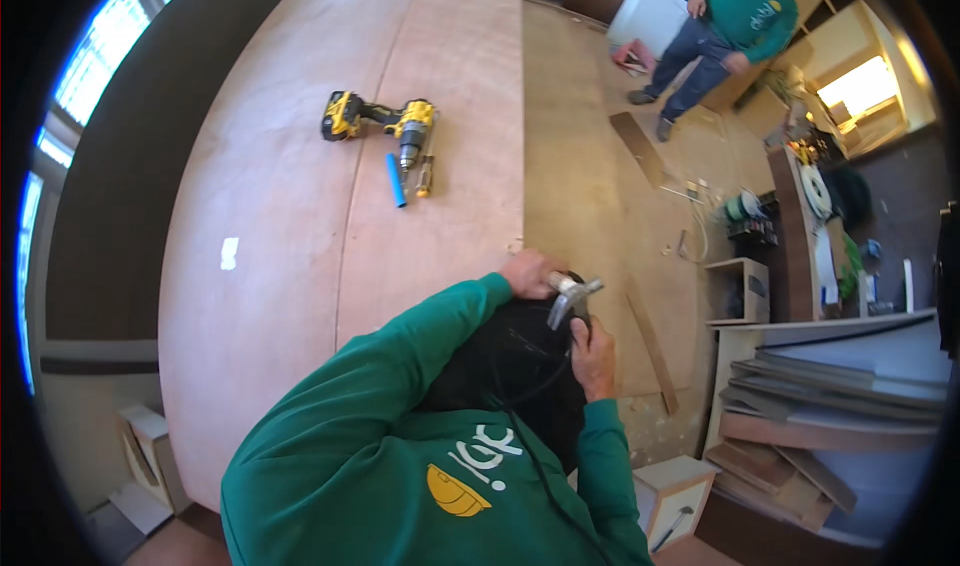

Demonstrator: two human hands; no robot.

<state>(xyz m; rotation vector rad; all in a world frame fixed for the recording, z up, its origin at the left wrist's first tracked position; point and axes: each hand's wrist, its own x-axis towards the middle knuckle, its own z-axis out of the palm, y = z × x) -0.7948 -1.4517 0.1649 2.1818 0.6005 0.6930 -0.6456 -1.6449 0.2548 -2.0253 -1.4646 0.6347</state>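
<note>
My right hand (594, 354) is wrapped round the handle of a claw hammer (570, 304), close below its silver head. The hammer is raised in front of my body, beside the right edge of a large pinkish wooden panel (270, 316). My left hand (533, 272) is closed at that edge, right up against the hammer head. Its fingertips are partly hidden, and what they pinch is too small to name. Farther up the panel lie a yellow and black cordless drill (408, 124), a blue stick-like piece (396, 180) and a small screwdriver (426, 177).
A co-worker in a green sweater (745, 11) stands at the far right. Wooden strips (652, 351) lie on the floor right of the panel. A stack of boards (800, 416) and a small open box (738, 291) are at the right. A dark cable runs down my chest.
</note>
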